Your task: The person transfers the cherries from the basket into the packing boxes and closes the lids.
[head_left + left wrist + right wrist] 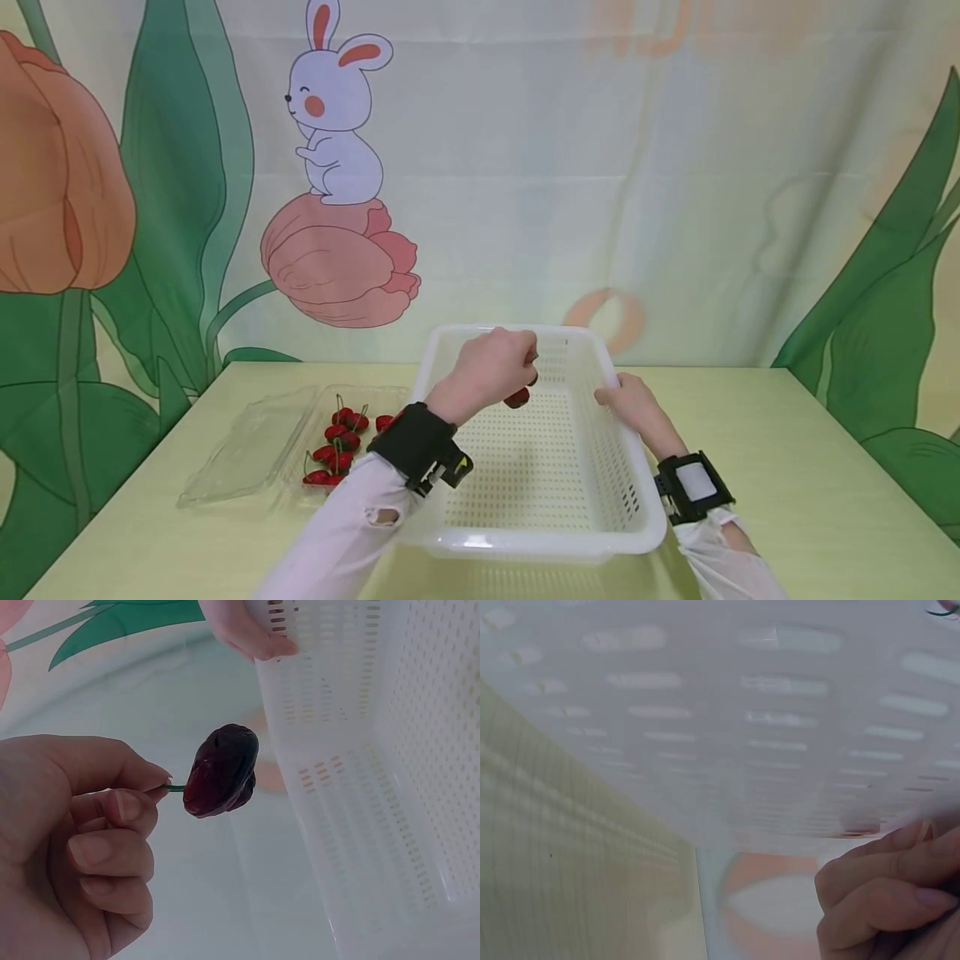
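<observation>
My left hand (495, 367) is raised over the white plastic basket (555, 537), thumb and forefinger pinching a green stem. From that stem hangs a dark red cherry (219, 772), with part of another dark one showing behind it. In the head view the cherry (517, 398) shows just below my knuckles, above the slotted floor of the basket. My right hand (633, 404) grips the basket's right rim, thumb on the inner side; the right wrist view has its curled fingers (877, 900) against the outside wall.
Left of the basket, a clear plastic box (296, 479) holds several red cherries (339, 437) with stems. Its clear lid (243, 450) lies flat beside it. Behind the pale yellow table (772, 483) hangs a printed curtain (697, 208).
</observation>
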